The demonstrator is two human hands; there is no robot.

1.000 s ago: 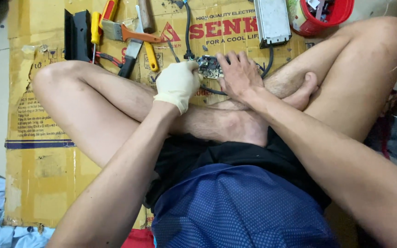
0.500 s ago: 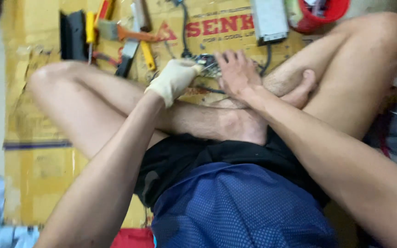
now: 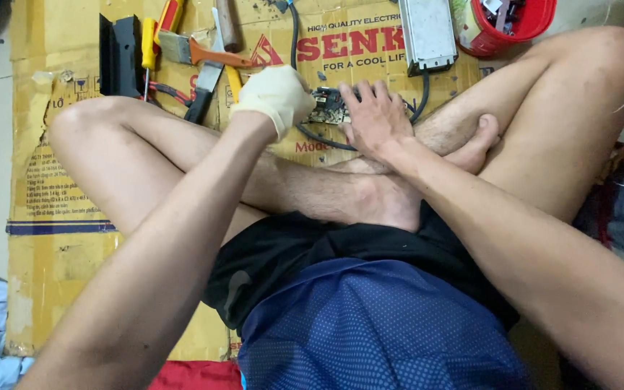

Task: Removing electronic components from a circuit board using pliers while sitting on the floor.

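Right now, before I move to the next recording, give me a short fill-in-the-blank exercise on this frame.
1. The left hand wears a pale ____, while the right hand is bare.
2. The right hand presses flat on a small circuit ____ between the two hands.
3. The person sits cross-legged on flattened ____ spread over the floor.
4. The tub at the top right is coloured ____.

Missing words: glove; board; cardboard; red
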